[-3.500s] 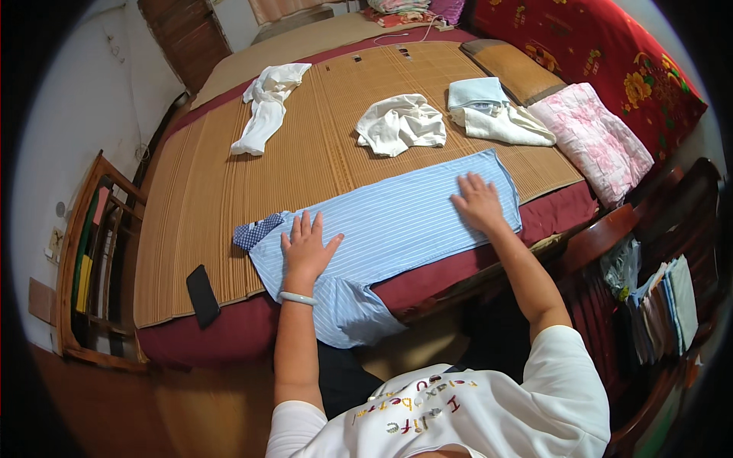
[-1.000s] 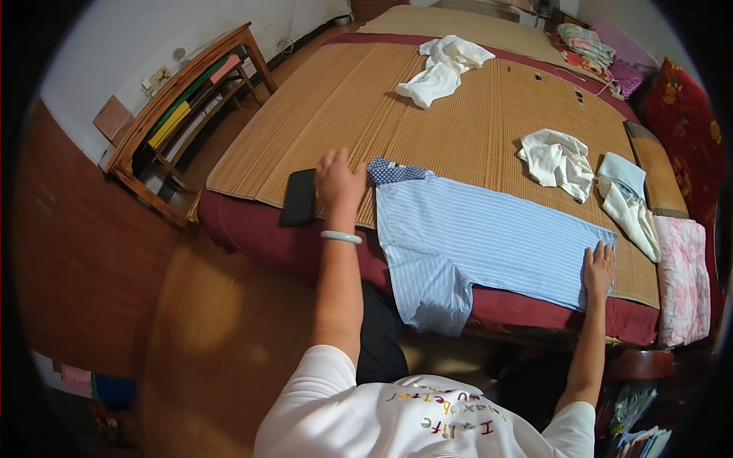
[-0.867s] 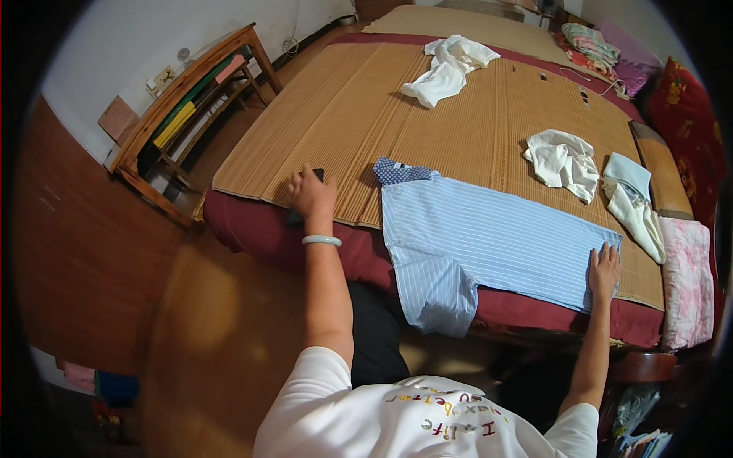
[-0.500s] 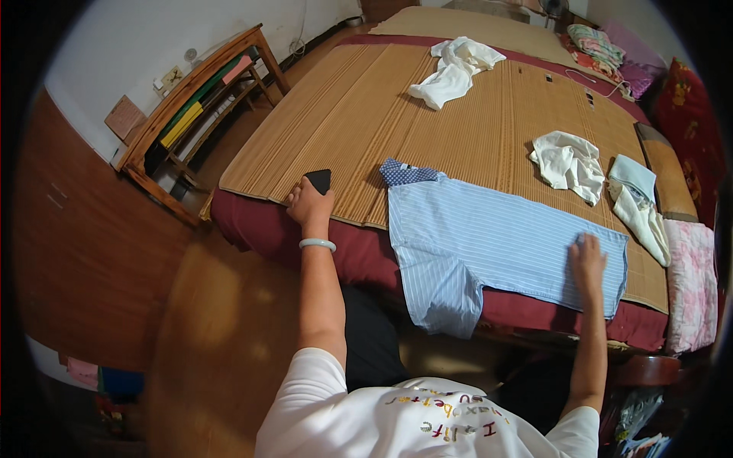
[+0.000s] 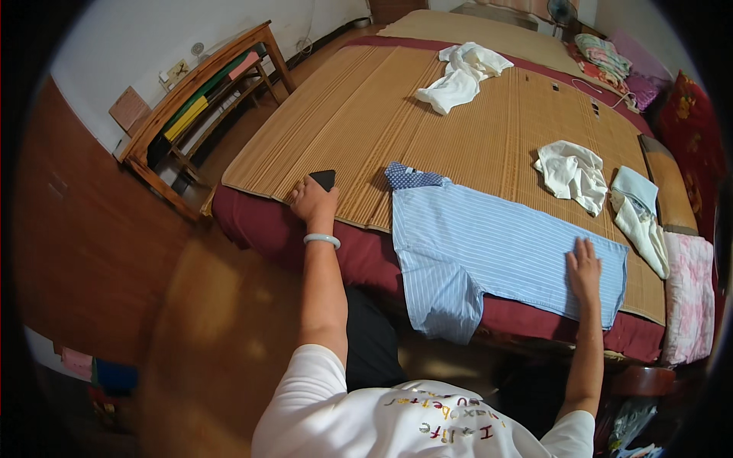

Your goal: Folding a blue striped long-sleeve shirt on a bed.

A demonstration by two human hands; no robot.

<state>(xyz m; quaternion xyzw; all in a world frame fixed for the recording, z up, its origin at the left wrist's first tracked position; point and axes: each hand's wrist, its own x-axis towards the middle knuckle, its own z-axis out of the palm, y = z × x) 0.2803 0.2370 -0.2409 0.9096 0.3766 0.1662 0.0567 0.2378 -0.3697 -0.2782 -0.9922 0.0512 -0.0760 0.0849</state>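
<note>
Shirt, pale blue with white stripes, lies lengthwise along the near edge of the bed in the head view, between the person's two hands. Most of it is spread flat on the woven mat; its dotted dark blue end points left, and a sleeve hangs over the near edge against the maroon sheet.

The right hand rests on the shirt close to its right end, palm down, grasping nothing, with the fingers stretched out and pointing away from the person. That forearm crosses the shirt's near edge.

The left hand is off the shirt, to the left of the dotted end, with bare mat between them. It is closed around a black phone, whose top sticks out beyond the fingers; whether the phone touches the mat cannot be told. A pale bracelet circles that wrist.

Past the shirt lie a crumpled white cloth and, farther off, a white garment.
</note>
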